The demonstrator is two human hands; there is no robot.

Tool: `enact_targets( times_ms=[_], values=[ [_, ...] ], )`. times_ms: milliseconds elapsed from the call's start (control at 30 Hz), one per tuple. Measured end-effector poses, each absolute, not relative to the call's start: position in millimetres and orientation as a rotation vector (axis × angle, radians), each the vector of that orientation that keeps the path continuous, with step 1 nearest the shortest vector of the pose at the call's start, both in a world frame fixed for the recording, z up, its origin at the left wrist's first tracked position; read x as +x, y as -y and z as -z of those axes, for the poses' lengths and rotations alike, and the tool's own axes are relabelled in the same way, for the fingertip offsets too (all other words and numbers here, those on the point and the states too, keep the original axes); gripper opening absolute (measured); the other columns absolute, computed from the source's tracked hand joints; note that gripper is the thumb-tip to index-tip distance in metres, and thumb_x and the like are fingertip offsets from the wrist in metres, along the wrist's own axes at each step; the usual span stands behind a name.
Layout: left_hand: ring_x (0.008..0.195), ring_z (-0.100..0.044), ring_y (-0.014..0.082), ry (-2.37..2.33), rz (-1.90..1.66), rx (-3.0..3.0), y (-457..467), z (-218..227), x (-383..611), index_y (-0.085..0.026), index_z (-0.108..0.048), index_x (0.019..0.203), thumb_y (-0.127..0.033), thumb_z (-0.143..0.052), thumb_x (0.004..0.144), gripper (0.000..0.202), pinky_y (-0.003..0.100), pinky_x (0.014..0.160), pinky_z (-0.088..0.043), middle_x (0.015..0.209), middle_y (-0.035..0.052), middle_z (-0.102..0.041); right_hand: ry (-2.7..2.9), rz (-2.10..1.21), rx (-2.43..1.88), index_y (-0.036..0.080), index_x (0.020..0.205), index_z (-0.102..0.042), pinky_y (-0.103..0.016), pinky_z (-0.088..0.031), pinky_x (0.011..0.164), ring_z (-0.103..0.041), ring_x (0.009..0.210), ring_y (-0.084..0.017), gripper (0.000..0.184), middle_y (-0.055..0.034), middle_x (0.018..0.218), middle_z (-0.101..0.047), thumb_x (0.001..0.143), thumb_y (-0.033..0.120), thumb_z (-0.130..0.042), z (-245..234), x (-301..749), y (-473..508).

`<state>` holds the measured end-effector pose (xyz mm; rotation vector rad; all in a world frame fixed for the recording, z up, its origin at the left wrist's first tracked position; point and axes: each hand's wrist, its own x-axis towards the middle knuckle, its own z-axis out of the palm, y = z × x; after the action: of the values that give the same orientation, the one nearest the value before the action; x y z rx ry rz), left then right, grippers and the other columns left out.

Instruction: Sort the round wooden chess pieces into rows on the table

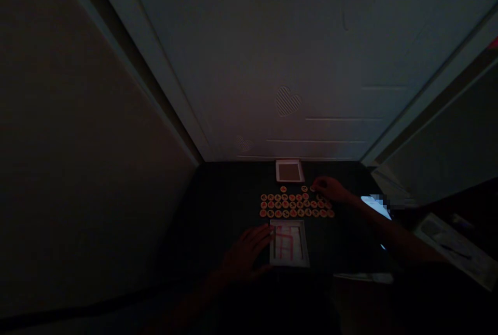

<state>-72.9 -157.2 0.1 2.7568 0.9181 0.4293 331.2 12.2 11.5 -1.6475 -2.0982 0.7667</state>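
Round Chinese chess pieces point(293, 205) with red or dark marks lie in three long rows on the dark table. Behind these rows a few more sit apart, among them a piece point(284, 189) on the left and another piece point(304, 189) nearer my right hand. My right hand point(329, 189) reaches in from the right, its fingertips closed on a chess piece point(312, 189) at table height. Its fingers partly cover the right end of the back row. My left hand point(249, 247) lies flat with fingers stretched, fingertips at the left rim of an open box point(306, 252) holding a red-lined sheet.
A shallow box lid point(277, 171) lies at the back against the white panel point(249, 65) with heart patterns. A lit phone point(375, 207) rests under my right forearm's far side. Papers point(459, 247) lie at the lower right. The light is very dim.
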Motion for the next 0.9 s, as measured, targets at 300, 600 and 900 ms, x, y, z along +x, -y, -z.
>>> enact_targets(
  times_ms=[300, 600, 900],
  values=[
    [0.146, -0.035, 0.0298, -0.93, -0.397, 2.762, 158, -2, -73, -0.021, -0.03, 0.156, -0.05, -0.054, 0.096, 0.071, 0.049, 0.116, -0.035, 0.158, 0.0119, -0.042, 1.998, -0.583, -1.719, 0.02, 0.108, -0.072, -0.033, -0.056, 0.084, -0.072, 0.096, -0.024, 0.025, -0.0095, 0.107, -0.075, 0.092, 0.034, -0.059, -7, 338, -17],
    [0.145, -0.038, 0.0312, -0.94, -0.399, 2.726, 158, -7, -71, -0.024, -0.032, 0.155, -0.05, -0.058, 0.093, 0.071, 0.05, 0.115, -0.036, 0.157, 0.012, -0.043, 2.127, -0.595, -1.688, 0.021, 0.097, -0.075, -0.029, -0.058, 0.078, -0.073, 0.085, -0.021, 0.018, -0.0049, 0.098, -0.078, 0.083, 0.03, -0.069, -19, 348, -27],
    [0.146, -0.036, 0.0307, -0.929, -0.384, 2.734, 158, -5, -71, -0.02, -0.034, 0.152, -0.048, -0.06, 0.092, 0.072, 0.049, 0.115, -0.036, 0.156, 0.0141, -0.043, 2.174, -0.503, -1.703, 0.018, 0.097, -0.077, -0.029, -0.056, 0.077, -0.073, 0.081, -0.022, 0.025, -0.0062, 0.092, -0.078, 0.073, 0.019, -0.069, -32, 362, -40]
  ],
)
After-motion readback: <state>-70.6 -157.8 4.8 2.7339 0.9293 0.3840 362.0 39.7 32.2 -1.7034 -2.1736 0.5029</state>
